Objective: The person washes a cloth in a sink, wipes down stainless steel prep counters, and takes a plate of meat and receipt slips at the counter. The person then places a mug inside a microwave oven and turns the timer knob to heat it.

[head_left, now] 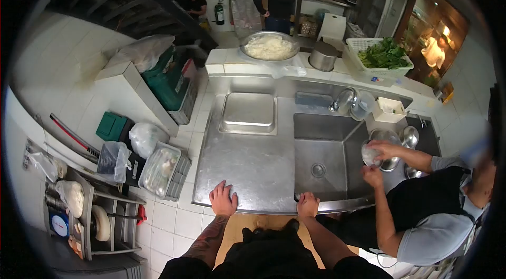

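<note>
My left hand [223,199] lies on the front edge of the steel counter [247,168], fingers spread and nothing in it. Over the front rim of the sink [332,144], my right hand [308,206] rests with its fingers curled onto the edge. The sink basin between the rim and the faucet [342,101] shows a round drain [318,170]. A rectangular steel lid or pan [249,111] sits at the back of the counter, beyond my left hand.
At my right a co-worker's hands [380,152] hold a clear bowl [371,153] beside steel bowls [409,136]. The back ledge bears a bowl of white food [269,47], a steel pot [323,56] and a basket of greens [382,55]. Crates [171,176] stand at left.
</note>
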`<move>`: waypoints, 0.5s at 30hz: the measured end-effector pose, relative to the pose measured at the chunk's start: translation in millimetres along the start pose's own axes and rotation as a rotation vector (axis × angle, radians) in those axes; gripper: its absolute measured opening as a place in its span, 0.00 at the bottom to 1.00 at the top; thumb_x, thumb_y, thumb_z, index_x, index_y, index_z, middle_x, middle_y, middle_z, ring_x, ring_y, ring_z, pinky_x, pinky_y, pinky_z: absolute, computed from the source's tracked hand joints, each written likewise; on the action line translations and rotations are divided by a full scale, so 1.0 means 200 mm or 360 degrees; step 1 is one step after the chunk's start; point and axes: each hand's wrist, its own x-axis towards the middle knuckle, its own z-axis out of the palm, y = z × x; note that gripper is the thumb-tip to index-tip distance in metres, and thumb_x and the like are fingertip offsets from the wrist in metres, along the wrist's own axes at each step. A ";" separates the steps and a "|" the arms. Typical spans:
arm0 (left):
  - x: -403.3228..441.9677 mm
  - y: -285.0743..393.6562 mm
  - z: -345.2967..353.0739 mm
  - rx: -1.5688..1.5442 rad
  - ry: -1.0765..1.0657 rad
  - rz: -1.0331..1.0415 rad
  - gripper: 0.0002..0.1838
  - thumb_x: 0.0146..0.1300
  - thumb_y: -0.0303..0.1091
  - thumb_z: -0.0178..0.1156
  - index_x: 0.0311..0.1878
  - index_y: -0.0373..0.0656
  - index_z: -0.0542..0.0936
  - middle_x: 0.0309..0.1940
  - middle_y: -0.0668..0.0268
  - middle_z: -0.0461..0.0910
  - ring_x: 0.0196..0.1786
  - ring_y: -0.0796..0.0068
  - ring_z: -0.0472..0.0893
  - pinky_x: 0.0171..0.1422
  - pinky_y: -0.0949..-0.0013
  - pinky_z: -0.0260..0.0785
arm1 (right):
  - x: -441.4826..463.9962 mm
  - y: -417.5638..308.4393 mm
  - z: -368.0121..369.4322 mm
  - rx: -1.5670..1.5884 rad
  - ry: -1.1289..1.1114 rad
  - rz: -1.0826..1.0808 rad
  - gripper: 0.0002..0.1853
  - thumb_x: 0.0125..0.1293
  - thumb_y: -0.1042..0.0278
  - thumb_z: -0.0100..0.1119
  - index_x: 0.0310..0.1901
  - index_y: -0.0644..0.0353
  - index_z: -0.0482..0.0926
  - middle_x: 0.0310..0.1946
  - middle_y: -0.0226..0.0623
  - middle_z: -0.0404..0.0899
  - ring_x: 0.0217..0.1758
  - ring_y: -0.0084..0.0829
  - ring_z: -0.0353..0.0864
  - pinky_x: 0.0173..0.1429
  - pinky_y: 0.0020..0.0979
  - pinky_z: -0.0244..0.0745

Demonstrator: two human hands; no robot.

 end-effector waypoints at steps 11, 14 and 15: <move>0.01 0.05 -0.01 -0.0011 0.0012 0.0043 0.19 0.57 0.41 0.59 0.51 0.47 0.79 0.63 0.59 0.71 0.67 0.55 0.68 0.70 0.49 0.52 | 0.07 0.08 0.09 0.0062 -0.0095 0.0254 0.15 0.69 0.57 0.51 0.35 0.61 0.79 0.25 0.53 0.81 0.34 0.53 0.83 0.47 0.50 0.71; 0.01 0.06 0.00 -0.0004 0.0006 0.0048 0.19 0.57 0.41 0.59 0.51 0.47 0.78 0.63 0.58 0.71 0.67 0.54 0.68 0.70 0.49 0.52 | 0.36 0.27 0.25 0.0317 -0.0006 0.0654 0.16 0.67 0.58 0.54 0.31 0.63 0.79 0.29 0.51 0.82 0.35 0.57 0.80 0.48 0.51 0.72; 0.01 0.06 0.01 0.0018 -0.0007 0.0039 0.19 0.57 0.41 0.59 0.52 0.47 0.78 0.63 0.58 0.71 0.67 0.54 0.67 0.70 0.49 0.52 | 0.48 0.32 0.25 0.0465 0.0019 0.0729 0.17 0.67 0.57 0.54 0.31 0.65 0.79 0.30 0.53 0.82 0.36 0.58 0.80 0.48 0.50 0.72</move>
